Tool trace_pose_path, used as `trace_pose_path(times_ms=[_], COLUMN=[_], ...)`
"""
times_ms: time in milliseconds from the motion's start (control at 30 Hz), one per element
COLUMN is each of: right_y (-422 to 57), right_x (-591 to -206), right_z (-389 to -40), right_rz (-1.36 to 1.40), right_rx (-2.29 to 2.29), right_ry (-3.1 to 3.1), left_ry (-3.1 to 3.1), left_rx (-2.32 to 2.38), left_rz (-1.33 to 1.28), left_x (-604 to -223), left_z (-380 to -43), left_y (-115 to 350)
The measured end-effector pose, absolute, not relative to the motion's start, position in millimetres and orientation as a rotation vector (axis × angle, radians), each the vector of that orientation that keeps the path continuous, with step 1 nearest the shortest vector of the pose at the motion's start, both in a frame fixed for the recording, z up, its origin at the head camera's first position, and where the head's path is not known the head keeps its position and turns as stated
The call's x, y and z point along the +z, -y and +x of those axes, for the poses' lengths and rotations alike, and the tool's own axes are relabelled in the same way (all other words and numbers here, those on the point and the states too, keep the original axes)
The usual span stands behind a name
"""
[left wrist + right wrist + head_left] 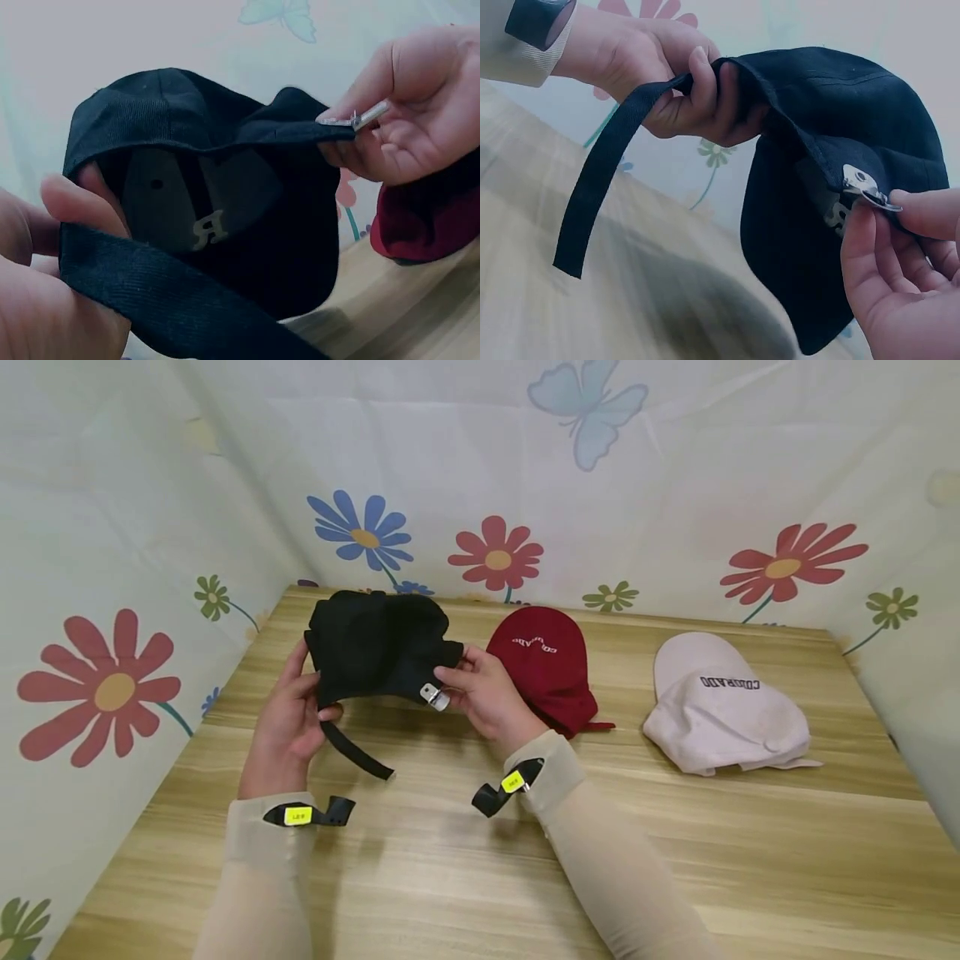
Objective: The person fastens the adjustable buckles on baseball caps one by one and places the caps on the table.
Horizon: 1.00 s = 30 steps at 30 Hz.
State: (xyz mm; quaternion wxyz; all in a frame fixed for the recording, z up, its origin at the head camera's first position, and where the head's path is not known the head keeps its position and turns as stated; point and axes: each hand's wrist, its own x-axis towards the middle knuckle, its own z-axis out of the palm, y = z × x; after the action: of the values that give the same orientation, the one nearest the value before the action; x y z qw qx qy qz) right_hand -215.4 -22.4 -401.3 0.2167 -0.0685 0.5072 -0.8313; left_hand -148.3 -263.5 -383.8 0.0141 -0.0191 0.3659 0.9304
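Note:
A black cap point(375, 643) is held up between both hands, its back opening turned toward me. My left hand point(288, 722) grips the rim on one side, fingers inside the crown, where the loose back strap point(356, 752) hangs down. On the other side my right hand point(487, 693) pinches the rim beside a silver metal buckle point(434, 697). The buckle's flap stands raised in the right wrist view, and the strap's free end is out of it. Inside the cap, light lettering point(210, 229) shows in the left wrist view.
A dark red cap point(543, 660) lies on the wooden table point(450, 877) just right of the black one. Farther right lies a pale pink cap point(727, 718) with dark lettering. A white flowered cloth point(637, 485) hangs behind the table.

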Motion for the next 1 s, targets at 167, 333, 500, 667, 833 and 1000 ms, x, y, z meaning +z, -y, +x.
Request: trace_pose_path(times_ms=[167,333,500,667,833,1000], right_y=[7,-13,-38,-63,-87,-106], right_x=[-385,-368,-356,-346,-341,-345], right_z=[-214,-211,-206,-198,-191,-187], right_rz=[-0.292,-0.448,-0.546,-0.561,-0.554,-0.521], right_rx=[-2.277,-2.312,-2.352,-2.426,-2.477,-2.523], right_ry=[-1.457,-1.507,-1.547,-1.539,-1.559,-1.566], left_ry=[-1.147,-1.131,-1.05,-1.053,-1.036,-1.085], left_rx=[2.884,2.864,2.84,2.812,2.776,2.748], left_rz=[0.109,0.276,0.365,0.345,0.343,0.304], left_x=[-374,-363,-356,-352,-349,-352], left_z=[-154,-158,-166,-170,-173,-180], left_y=[256,242,221,196,174,151])
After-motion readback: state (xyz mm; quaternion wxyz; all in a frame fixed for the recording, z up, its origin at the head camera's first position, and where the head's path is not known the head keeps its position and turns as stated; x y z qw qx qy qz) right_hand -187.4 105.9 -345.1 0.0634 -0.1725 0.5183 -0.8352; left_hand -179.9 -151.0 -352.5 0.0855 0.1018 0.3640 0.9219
